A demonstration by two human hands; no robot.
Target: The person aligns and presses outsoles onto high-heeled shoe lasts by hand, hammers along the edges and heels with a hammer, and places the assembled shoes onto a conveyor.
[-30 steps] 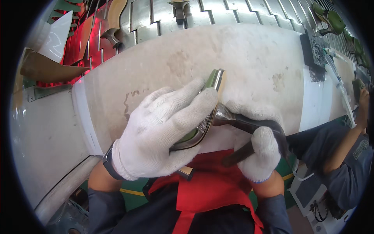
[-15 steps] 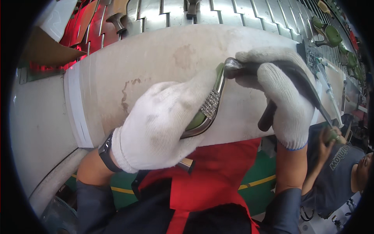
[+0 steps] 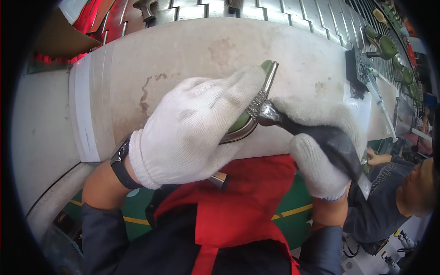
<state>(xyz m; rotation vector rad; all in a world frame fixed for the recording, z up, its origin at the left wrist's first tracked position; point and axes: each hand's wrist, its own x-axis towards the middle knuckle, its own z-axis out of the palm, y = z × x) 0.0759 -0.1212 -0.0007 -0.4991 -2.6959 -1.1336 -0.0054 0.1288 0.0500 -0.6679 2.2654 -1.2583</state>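
Observation:
My left hand (image 3: 190, 121), in a white knit glove, is wrapped round a green high-heeled shoe (image 3: 239, 123) and tilts it, its edge toward the right. A band of glittering stones (image 3: 255, 103) crosses the shoe, and a shiny metallic-looking rim runs along the sole. The heel (image 3: 220, 178) sticks out below the glove; the rest is hidden under my fingers. Gloved too, my right hand (image 3: 316, 158) grips a shoemaker's hammer (image 3: 330, 142). The hammer's rounded, worn metal face is against or very close to the shoe's edge beside the stones. Its handle is mostly hidden.
Beneath my hands is a pale, stained work surface (image 3: 183, 62). A slatted metal conveyor (image 3: 211, 10) runs along its far side. Syringes (image 3: 376, 94) lie at the right beside a dark block (image 3: 355, 73). More green heeled shoes (image 3: 387, 46) stand far right. A co-worker (image 3: 389, 197) is close on my right.
The hammer has moved down along the shoe's edge, from the upper tip to beside the stone band, and its handle has swung round. The shoe has shifted slightly up and right.

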